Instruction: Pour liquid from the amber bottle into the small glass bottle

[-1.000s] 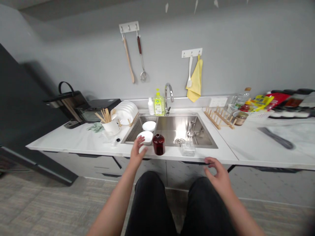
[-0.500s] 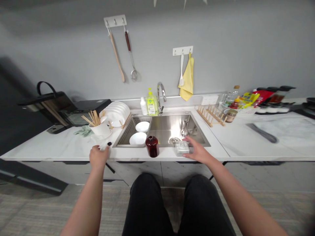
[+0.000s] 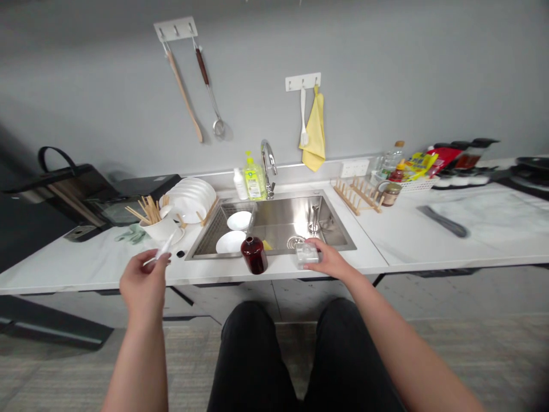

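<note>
My left hand (image 3: 144,280) is closed on a slim white stick-like thing (image 3: 166,247), raised above the counter's front edge. Its exact kind I cannot make out. A small black cap-like piece (image 3: 180,254) lies on the counter to the right of that hand. My right hand (image 3: 328,258) grips a small clear plastic box (image 3: 307,255) from its right side, at the front of the sink. Between the hands an uncapped dark red-brown bottle (image 3: 254,256) stands upright on the counter's front edge, touched by neither hand.
Behind is the steel sink (image 3: 283,214) with white bowls (image 3: 231,242) in its left basket and a faucet (image 3: 268,166). At left stand a cup of chopsticks (image 3: 158,229) and racked plates (image 3: 193,200). A wooden rack (image 3: 358,194) and jar (image 3: 390,194) are at right.
My left hand has lifted off the counter with the white stick-like thing in its fingers. My right hand stays on the clear box. The view has shifted slightly to the right.
</note>
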A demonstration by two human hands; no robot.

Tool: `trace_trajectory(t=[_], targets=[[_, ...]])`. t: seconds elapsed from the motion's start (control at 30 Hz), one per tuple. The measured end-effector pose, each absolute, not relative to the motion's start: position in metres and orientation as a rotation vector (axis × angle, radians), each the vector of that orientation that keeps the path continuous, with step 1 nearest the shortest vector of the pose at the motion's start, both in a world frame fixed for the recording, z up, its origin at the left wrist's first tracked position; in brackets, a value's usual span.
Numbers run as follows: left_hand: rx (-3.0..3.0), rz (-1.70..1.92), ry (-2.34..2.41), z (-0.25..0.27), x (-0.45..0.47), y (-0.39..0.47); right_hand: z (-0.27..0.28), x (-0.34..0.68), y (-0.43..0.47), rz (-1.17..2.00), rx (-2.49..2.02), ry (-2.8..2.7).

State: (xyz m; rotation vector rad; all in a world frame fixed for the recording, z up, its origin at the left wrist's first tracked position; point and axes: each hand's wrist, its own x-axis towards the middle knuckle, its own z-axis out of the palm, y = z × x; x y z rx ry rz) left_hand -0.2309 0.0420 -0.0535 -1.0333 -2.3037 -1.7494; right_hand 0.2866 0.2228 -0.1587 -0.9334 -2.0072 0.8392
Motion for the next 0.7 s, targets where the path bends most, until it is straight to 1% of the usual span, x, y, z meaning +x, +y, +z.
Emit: trace_trajectory(t=[0.03,0.07,0.1,0.13,0.2,0.27,0.43,0.7], targets=[[-1.118,-1.96,-2.203,-0.042,-0.204,0.038,-0.158,0.287,0.223,0.843,-0.933,-2.007],[-1.271,-2.087,-2.115,-0.032,-0.174,0.036,-0.158,0.287,0.223,0.845,-0.933,-2.007],[-1.442,-2.144,-2.034,-0.022,-0.144,0.036,-0.158,0.287,0.223,0.843,-0.93,-2.009],[-1.659,-2.126,-1.964,-0.012,-0.114,0.038,-0.157,0.287,0.223,0.839,-0.922,-2.012],[-2.113,-1.877,-1.837,0.002,-0.061,0.049,-0.157,0.287,0.221,0.825,-0.907,-2.02],[-2.306,-1.646,-1.767,0.009,-0.019,0.069,-0.156,0.286,0.219,0.813,-0.913,-2.031],[-2.466,-1.158,-1.861,0.014,0.038,0.126,-0.152,0.287,0.216,0.793,-0.973,-2.054],[-2.625,-0.551,-1.702,0.026,0.064,0.158,-0.151,0.288,0.217,0.762,-0.972,-2.068]])
